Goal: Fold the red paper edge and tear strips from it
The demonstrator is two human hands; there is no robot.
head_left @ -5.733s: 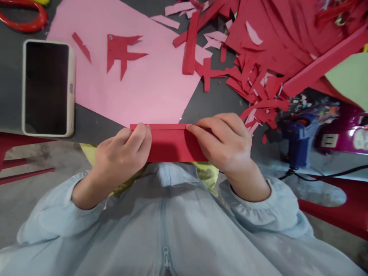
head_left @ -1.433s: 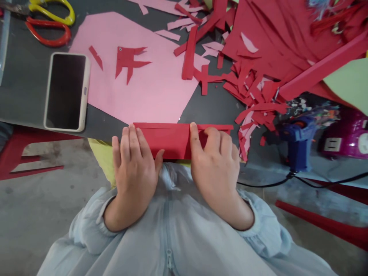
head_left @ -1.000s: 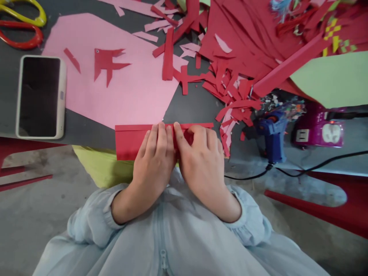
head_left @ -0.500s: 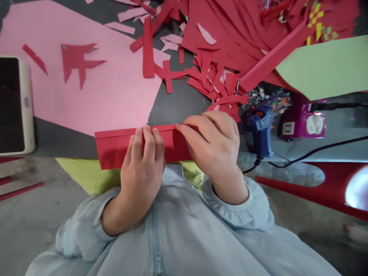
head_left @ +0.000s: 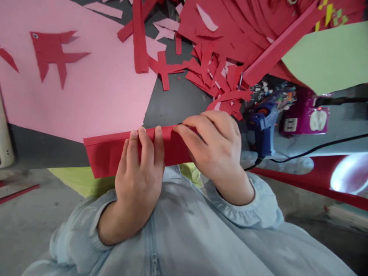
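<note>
The bare left hand with long, slightly spread fingers [head_left: 140, 172], left of the frame's centre, lies palm down, fingertips toward the top. The bare right hand with curled fingers [head_left: 215, 147], right of centre, pinches with thumb and index finger. The 2 wrists angle in from the lower corners, in pale blue gathered cuffs.

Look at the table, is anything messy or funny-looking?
Yes! The scraps lie in a jumbled heap, and little bits are strewn by the glue gun. The red paper slants a bit under the left hand, its left end lower in the picture. I see no wet spill.
</note>
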